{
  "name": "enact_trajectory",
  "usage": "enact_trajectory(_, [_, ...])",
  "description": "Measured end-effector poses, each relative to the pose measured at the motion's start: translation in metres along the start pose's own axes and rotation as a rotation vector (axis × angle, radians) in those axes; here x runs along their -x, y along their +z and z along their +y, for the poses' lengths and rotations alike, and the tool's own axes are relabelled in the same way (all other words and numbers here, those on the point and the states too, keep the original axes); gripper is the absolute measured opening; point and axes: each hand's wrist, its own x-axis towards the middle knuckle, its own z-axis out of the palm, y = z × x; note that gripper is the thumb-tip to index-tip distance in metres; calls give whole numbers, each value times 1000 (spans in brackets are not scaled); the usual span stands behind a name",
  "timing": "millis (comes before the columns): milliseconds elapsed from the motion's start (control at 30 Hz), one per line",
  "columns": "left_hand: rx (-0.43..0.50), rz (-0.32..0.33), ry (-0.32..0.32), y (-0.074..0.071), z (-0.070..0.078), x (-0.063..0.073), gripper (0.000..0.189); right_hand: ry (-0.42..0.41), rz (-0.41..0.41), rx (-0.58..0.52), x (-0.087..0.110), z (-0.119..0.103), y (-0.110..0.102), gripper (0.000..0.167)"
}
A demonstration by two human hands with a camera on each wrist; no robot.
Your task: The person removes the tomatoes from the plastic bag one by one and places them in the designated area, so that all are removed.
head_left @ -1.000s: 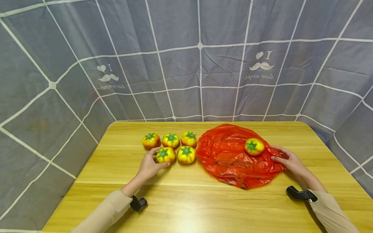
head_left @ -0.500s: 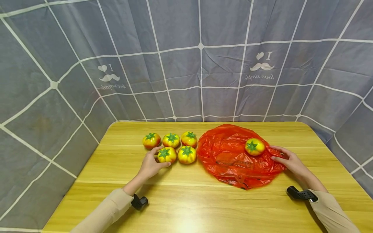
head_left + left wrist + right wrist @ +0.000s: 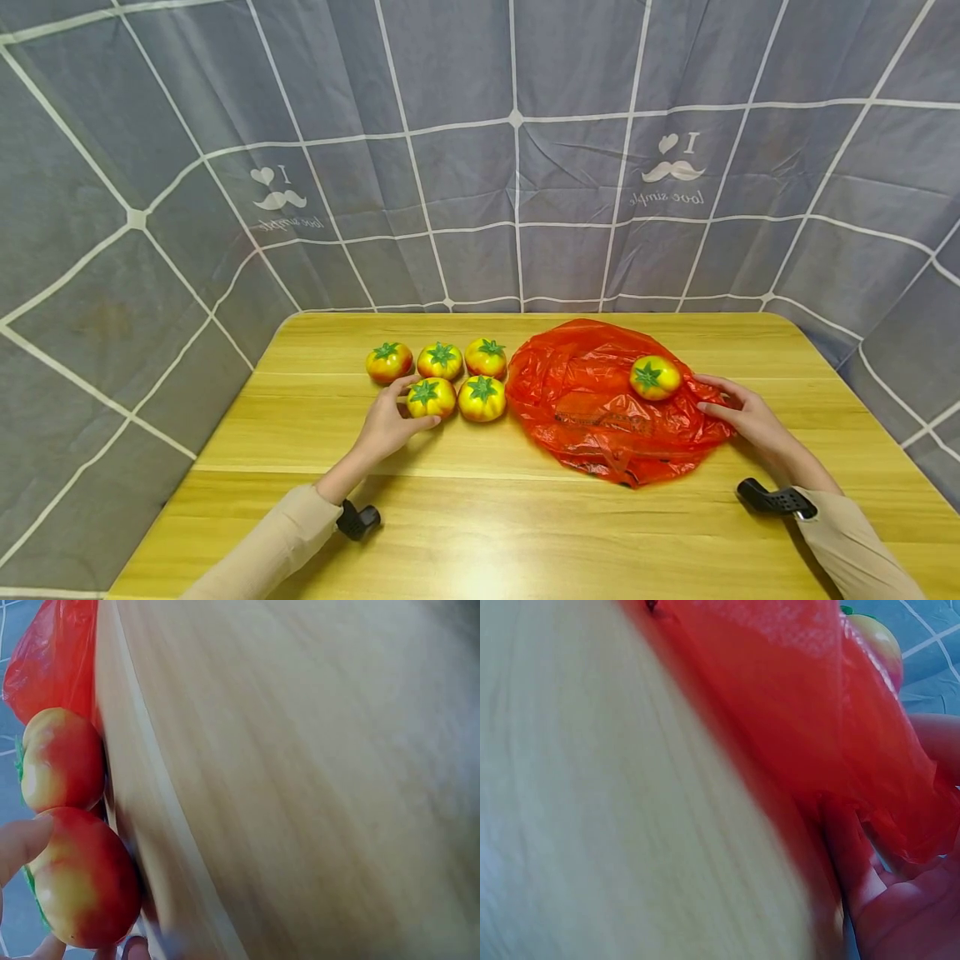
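My left hand [image 3: 386,425] curls round a yellow-red tomato [image 3: 432,398] with a green star-shaped top, at the front left of a small group. In the left wrist view, the thumb lies on this tomato [image 3: 86,881] and fingertips show under it. It touches a second tomato [image 3: 64,759], which stands beside the bag. On the right, a crumpled red plastic bag [image 3: 585,400] lies spread on the table, with one tomato [image 3: 656,377] on its right part. My right hand [image 3: 753,421] holds the bag's right edge between thumb and fingers; the right wrist view shows the film [image 3: 795,712] partly covering the thumb.
Behind the held tomato stands a back row of tomatoes [image 3: 440,362], close together. The wooden table [image 3: 480,525] ends at a grey curtain [image 3: 450,183] with white lines. Each wrist wears a black camera mount [image 3: 358,520].
The tomato in my left hand has shifted slightly right, up against its neighbour, and the hand has moved with it. My right hand and the bag stay in place.
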Motion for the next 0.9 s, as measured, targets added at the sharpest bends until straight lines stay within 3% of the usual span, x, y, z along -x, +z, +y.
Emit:
enact_trajectory(300, [8, 88, 49, 0, 8, 11, 70, -5, -13, -34, 0, 0, -1, 39])
enact_trajectory(600, [48, 202, 157, 5, 24, 23, 68, -40, -40, -85, 0, 1, -1, 41])
enact_trajectory(900, [120, 215, 240, 20, 38, 34, 64, -56, -24, -49, 0, 3, 0, 41])
